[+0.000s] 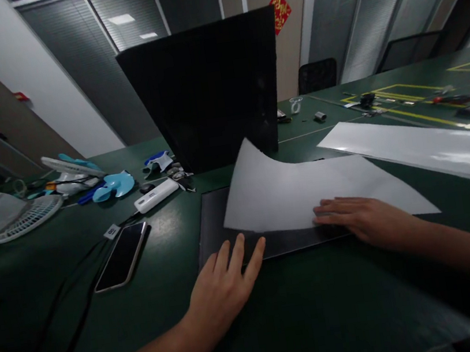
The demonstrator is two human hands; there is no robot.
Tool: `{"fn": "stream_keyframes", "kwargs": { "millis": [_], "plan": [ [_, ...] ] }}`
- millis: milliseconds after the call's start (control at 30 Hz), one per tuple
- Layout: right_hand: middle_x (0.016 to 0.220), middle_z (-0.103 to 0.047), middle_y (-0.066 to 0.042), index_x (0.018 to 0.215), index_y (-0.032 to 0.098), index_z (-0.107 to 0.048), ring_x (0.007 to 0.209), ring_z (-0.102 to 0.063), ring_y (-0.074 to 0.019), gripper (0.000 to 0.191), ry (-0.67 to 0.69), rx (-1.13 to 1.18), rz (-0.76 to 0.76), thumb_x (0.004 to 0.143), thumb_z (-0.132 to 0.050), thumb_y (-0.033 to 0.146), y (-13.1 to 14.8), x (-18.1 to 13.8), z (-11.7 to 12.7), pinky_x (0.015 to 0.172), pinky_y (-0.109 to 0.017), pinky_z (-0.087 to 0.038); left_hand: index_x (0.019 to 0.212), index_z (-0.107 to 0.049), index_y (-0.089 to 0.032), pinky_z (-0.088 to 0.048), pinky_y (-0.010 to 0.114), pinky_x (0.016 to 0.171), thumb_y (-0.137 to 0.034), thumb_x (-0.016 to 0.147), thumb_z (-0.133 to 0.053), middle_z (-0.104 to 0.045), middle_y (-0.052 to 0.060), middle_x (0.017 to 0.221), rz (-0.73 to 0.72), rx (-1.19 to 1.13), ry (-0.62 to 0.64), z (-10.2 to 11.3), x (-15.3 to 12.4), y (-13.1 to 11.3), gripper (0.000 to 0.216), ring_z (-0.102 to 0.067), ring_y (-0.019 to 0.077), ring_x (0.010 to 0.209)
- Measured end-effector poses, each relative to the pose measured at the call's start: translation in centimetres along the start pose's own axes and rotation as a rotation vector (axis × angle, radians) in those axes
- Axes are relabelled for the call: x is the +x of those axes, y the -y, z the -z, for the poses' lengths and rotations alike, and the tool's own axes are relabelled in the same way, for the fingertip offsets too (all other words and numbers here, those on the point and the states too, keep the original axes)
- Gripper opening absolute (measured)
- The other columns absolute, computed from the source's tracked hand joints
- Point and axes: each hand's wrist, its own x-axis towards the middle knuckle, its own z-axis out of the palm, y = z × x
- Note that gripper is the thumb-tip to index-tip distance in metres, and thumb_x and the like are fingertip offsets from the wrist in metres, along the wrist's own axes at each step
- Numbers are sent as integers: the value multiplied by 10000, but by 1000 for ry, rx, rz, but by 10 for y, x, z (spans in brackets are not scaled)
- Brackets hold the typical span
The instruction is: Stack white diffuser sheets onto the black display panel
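A white sheet (pixel 281 193) lies over a flat black panel (pixel 212 220) on the green table, its far left corner curling upward. My left hand (pixel 225 279) has its fingers spread, the tips at the near left edge of the black panel, just short of the sheet. My right hand (pixel 361 216) rests flat on the near right part of the sheet, fingers stretched out to the left. Part of the panel is hidden under the sheet. Behind them stands a large upright black panel (pixel 210 92).
A phone (pixel 124 255) and a white power bank (pixel 157 195) with cables lie left. Beyond are fan parts, including a blue fan blade (pixel 114 186). More glossy white sheets (pixel 424 149) lie at right, with a red-handled tool (pixel 454 100) behind.
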Motion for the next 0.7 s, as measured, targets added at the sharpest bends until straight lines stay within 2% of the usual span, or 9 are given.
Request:
{"fn": "stream_keyframes", "kwargs": {
  "millis": [100, 167, 300, 400, 467, 533, 600, 667, 700],
  "plan": [
    [1559, -536, 58, 1536, 451, -541, 1431, -525, -272, 634, 9, 73, 70, 968, -505, 171, 25, 10, 0, 1171, -591, -460, 1571, -481, -213, -607, 450, 973, -31, 969, -584, -733, 151, 1289, -68, 4, -230, -3, -4, 2, 638, -724, 293, 1146],
    [1571, -522, 59, 1544, 453, -528, 1448, -506, -264, 613, 32, 118, 103, 990, -515, 193, 37, 14, 4, 1186, -574, -450, 1527, -531, -204, -579, 472, 1024, -56, 982, -586, -738, 133, 1271, -83, -5, -265, -7, -5, 2, 568, -712, 288, 1158],
    [1609, -478, 47, 1558, 425, -523, 1492, -448, -239, 584, 54, 180, 170, 1015, -518, 212, 51, 18, 8, 1229, -519, -411, 1338, -672, -157, -610, 477, 945, -139, 1003, -611, -748, 135, 1219, -97, -66, -128, -13, -6, 2, 341, -732, 295, 1084],
    [1639, -439, 43, 1573, 429, -502, 1511, -419, -238, 558, 77, 199, 158, 1036, -502, 276, 41, 19, 5, 1250, -523, -373, 1373, -645, -138, -634, 407, 820, -130, 993, -637, -736, 157, 1237, -102, -99, 28, -13, -7, 3, 380, -742, 286, 1048],
    [1660, -411, 30, 1591, 423, -477, 1516, -412, -254, 546, 62, 189, 50, 1050, -480, 348, 17, 18, 6, 1245, -549, -364, 1400, -626, -132, -635, 404, 812, -120, 983, -649, -727, 167, 1259, -94, -103, 67, -13, -8, 3, 417, -739, 296, 1067],
    [1685, -373, -13, 1618, 374, -446, 1512, -414, -283, 558, 12, 127, -153, 1063, -432, 432, -22, 15, 12, 1227, -574, -370, 1414, -617, -134, -636, 410, 838, -120, 977, -653, -725, 163, 1275, -91, -101, 82, -12, -8, 4, 438, -732, 301, 1094],
    [1697, -337, -106, 1644, 257, -409, 1496, -426, -317, 633, -65, 19, -388, 1064, -380, 508, -70, 6, 23, 1226, -568, -352, 1414, -619, -138, -638, 406, 843, -119, 974, -651, -728, 155, 1278, -91, -96, 78, -12, -8, 4, 442, -731, 298, 1097],
    [1680, -313, -228, 1648, 104, -377, 1523, -361, -368, 747, -127, -116, -560, 1056, -332, 558, -120, -10, 34, 1234, -556, -307, 1402, -628, -132, -643, 403, 831, -113, 975, -647, -735, 156, 1263, -91, -94, 65, -13, -8, 4, 428, -739, 299, 1083],
    [1677, -290, -264, 1646, 82, -373, 1535, -323, -399, 787, -174, -188, -656, 1048, -318, 591, -142, -20, 37, 1224, -592, -283, 1393, -635, -128, -647, 405, 822, -111, 976, -646, -739, 159, 1253, -90, -94, 56, -13, -8, 4, 417, -745, 301, 1072]
  ]
}}
